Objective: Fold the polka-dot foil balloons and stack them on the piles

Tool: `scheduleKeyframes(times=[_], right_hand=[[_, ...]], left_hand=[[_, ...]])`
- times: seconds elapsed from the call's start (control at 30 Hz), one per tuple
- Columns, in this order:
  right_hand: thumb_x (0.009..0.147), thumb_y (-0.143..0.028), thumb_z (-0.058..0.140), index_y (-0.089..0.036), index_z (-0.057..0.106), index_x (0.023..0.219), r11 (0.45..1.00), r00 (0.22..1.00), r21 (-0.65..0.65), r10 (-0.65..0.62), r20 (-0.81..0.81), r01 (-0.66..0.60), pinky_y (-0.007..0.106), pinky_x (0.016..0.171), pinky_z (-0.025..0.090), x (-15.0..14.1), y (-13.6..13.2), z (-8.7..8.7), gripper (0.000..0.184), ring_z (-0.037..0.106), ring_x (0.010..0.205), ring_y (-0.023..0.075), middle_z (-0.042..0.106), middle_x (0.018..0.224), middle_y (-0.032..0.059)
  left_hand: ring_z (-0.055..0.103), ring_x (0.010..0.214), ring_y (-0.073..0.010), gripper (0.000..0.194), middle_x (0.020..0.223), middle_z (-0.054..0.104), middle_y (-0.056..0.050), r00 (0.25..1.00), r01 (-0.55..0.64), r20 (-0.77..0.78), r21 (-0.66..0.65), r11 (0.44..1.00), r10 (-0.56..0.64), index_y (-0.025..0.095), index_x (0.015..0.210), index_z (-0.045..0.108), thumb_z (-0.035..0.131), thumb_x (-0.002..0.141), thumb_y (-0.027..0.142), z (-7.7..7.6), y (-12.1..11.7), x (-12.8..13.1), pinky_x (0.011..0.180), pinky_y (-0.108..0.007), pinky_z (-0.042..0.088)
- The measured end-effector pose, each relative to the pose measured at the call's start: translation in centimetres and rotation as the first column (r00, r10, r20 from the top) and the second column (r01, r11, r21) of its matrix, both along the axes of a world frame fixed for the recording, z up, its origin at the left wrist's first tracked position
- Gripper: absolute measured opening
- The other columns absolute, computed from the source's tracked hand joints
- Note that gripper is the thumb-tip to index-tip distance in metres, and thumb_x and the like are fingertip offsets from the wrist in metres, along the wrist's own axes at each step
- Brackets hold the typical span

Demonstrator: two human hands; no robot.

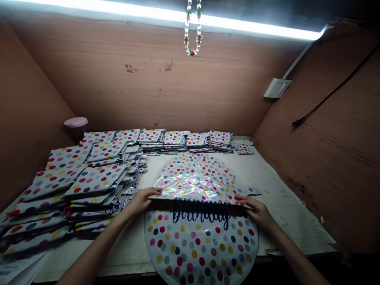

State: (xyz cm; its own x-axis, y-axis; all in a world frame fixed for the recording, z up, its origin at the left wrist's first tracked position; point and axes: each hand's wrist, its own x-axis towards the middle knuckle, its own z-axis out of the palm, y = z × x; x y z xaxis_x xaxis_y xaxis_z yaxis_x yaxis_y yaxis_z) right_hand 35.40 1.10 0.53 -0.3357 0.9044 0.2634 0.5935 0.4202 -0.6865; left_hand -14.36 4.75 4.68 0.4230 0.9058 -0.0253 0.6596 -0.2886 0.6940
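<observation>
A round foil balloon (198,245) with multicoloured polka dots and blue lettering lies flat on the table, its upper part folded over towards the back. The folded part shows a clear, crinkled film (196,186). My left hand (145,202) grips the folded edge at the left, and my right hand (255,209) grips it at the right. The fold hides part of the lettering. A tabbed neck (251,191) sticks out to the right from under the fold, just beyond my right hand.
Several overlapping stacks of folded polka-dot foil balloons (86,178) fill the table's left side, and more (175,140) line the back wall. A single folded balloon (243,148) lies at the back right. The pale table (293,221) is bounded by brown walls, with printed paper (18,269) at the front left.
</observation>
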Motion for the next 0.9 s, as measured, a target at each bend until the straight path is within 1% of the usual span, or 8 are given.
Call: scheduleKeyframes(times=[0.13,0.27,0.4,0.53,0.63,0.7,0.83,0.9], right_hand=[[0.09,-0.041,0.036,-0.02,0.057,0.093,0.97,0.972,-0.072,-0.235,-0.027,0.232,0.033,0.077,0.053,-0.5,3.2,0.4,0.03,0.065,0.086,0.0219,0.068,0.091,0.0071],[0.094,-0.04,0.024,-0.02,0.052,0.099,0.91,0.904,-0.042,-0.404,0.138,0.413,0.029,0.073,0.048,-2.5,8.8,0.7,0.035,0.063,0.081,0.021,0.066,0.088,0.0067],[0.092,-0.034,0.037,-0.019,0.058,0.093,0.865,0.836,-0.105,-0.434,0.335,0.491,0.029,0.068,0.044,-3.7,13.8,1.2,0.025,0.063,0.081,0.024,0.068,0.085,0.0102],[0.09,-0.031,0.048,-0.018,0.062,0.088,0.838,0.776,-0.166,-0.382,0.502,0.52,0.027,0.065,0.041,-4.0,16.0,1.9,0.019,0.065,0.08,0.0234,0.069,0.083,0.0115],[0.09,-0.032,0.05,-0.018,0.063,0.089,0.83,0.746,-0.183,-0.349,0.567,0.527,0.025,0.066,0.042,-4.1,16.1,3.2,0.019,0.065,0.082,0.0212,0.07,0.089,0.0108],[0.091,-0.033,0.049,-0.016,0.063,0.094,0.817,0.709,-0.157,-0.367,0.602,0.555,0.027,0.069,0.043,-4.5,15.2,4.4,0.022,0.065,0.086,0.0229,0.069,0.093,0.013],[0.097,-0.034,0.033,-0.011,0.051,0.122,0.801,0.616,0.068,-0.508,0.602,0.595,0.041,0.086,0.041,-6.9,9.6,5.2,0.039,0.055,0.109,0.0314,0.057,0.12,0.0224],[0.098,-0.036,0.025,-0.014,0.053,0.122,0.859,0.679,0.228,-0.503,0.535,0.457,0.041,0.092,0.04,-8.5,5.6,4.0,0.043,0.052,0.113,0.0291,0.056,0.123,0.0193]], left_hand=[[0.065,0.087,-0.0198,0.033,0.094,0.069,-0.003,0.957,-0.281,-0.065,0.014,0.96,0.281,0.02,0.103,0.059,0.031,0.09,0.031,0.6,1.8,1.4,0.077,-0.029,0.051],[0.064,0.088,-0.0225,0.031,0.093,0.067,-0.007,0.856,-0.455,-0.21,0.124,0.882,0.472,0.021,0.112,0.052,0.027,0.093,0.026,0.6,5.9,4.3,0.074,-0.029,0.048],[0.065,0.087,-0.0284,0.029,0.087,0.068,-0.014,0.76,-0.517,-0.371,0.153,0.842,0.534,0.016,0.112,0.055,0.037,0.089,0.019,1.4,9.7,5.8,0.075,-0.037,0.047],[0.048,0.121,-0.0344,0.044,0.126,0.055,-0.022,0.736,-0.465,-0.406,0.277,0.841,0.541,0.012,0.132,0.045,0.039,0.089,0.019,1.9,8.4,9.6,0.098,-0.052,0.035],[0.024,0.139,-0.0328,0.061,0.148,0.035,-0.013,0.861,-0.061,-0.455,0.352,0.934,0.228,0.02,0.143,0.035,0.052,0.085,0.032,1.4,5.4,15.3,0.112,-0.05,0.02],[0.027,0.137,-0.0342,0.07,0.15,0.032,-0.013,0.854,0.119,-0.519,0.274,0.954,0.043,0.021,0.145,0.031,0.059,0.081,0.034,1.1,4.1,19.3,0.11,-0.05,0.024],[0.053,0.116,-0.0344,0.054,0.127,0.053,-0.025,0.83,0.02,-0.551,0.182,0.983,0.085,0.011,0.139,0.039,0.051,0.087,0.015,2.0,4.8,23.7,0.09,-0.046,0.046],[0.062,0.102,-0.03,0.041,0.11,0.063,-0.022,0.836,-0.018,-0.54,0.144,0.989,0.093,0.011,0.128,0.053,0.051,0.086,0.011,3.8,6.3,23.5,0.082,-0.039,0.049]])
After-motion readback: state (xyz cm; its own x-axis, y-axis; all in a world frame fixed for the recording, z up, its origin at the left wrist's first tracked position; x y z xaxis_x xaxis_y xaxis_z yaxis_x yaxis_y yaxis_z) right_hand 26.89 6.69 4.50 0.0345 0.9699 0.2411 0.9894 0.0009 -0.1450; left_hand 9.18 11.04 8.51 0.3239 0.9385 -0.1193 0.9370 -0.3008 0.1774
